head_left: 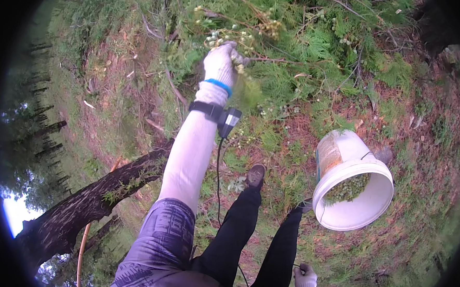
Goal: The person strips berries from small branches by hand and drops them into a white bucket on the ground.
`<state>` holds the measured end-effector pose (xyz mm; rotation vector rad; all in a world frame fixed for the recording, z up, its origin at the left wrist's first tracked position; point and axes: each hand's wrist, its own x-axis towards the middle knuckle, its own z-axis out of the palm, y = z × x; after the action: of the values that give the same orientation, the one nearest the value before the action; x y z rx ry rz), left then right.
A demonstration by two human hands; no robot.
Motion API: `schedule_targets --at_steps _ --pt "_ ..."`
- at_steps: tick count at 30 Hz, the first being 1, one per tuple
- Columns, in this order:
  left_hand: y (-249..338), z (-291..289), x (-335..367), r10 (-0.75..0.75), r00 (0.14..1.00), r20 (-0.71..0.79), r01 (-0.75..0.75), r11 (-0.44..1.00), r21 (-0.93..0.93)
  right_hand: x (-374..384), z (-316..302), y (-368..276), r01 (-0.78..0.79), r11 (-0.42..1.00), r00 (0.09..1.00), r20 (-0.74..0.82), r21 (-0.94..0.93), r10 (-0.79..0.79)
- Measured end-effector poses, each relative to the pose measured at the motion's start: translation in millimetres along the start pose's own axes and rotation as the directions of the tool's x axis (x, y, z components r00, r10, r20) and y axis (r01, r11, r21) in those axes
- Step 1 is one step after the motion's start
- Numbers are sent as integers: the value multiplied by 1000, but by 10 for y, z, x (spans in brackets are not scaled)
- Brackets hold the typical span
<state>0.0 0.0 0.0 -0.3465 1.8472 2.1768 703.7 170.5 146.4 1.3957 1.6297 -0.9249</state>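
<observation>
My left hand (221, 62), in a white knit glove with a blue cuff edge, stretches forward into the foliage. Its fingers are closed on a conifer sprig (230, 38) bearing small, round, pale green cones. My right hand (305, 280), gloved the same way, is low beside my right leg with curled fingers; what they hold, if anything, is hidden. A white bucket (344, 149) leans tilted on the ground to the right, its mouth toward me. Inside it lies a heap of green cones (348, 190).
Cut green conifer branches (318, 44) cover the ground ahead. A dark tree trunk (91, 204) slants across the left, beside a thin orange-brown pole (83, 250). My shoe (256, 175) stands among needles and twigs. A black cable (218, 184) hangs from my left wrist strap.
</observation>
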Motion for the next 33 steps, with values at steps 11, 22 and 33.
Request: schedule_targets --at_steps 11,22,33 --pt "-314 550 -3899 -431 900 -59 424 840 339 104 -97 -699 199 960 977 37 197 -210" --pt "-1507 -78 -3692 -742 648 -172 391 129 911 212 -103 -547 37 980 993 105 195 -58" --pt "-916 -1247 -2215 96 930 -356 348 85 934 158 92 -402 -26 949 993 114 315 -11"
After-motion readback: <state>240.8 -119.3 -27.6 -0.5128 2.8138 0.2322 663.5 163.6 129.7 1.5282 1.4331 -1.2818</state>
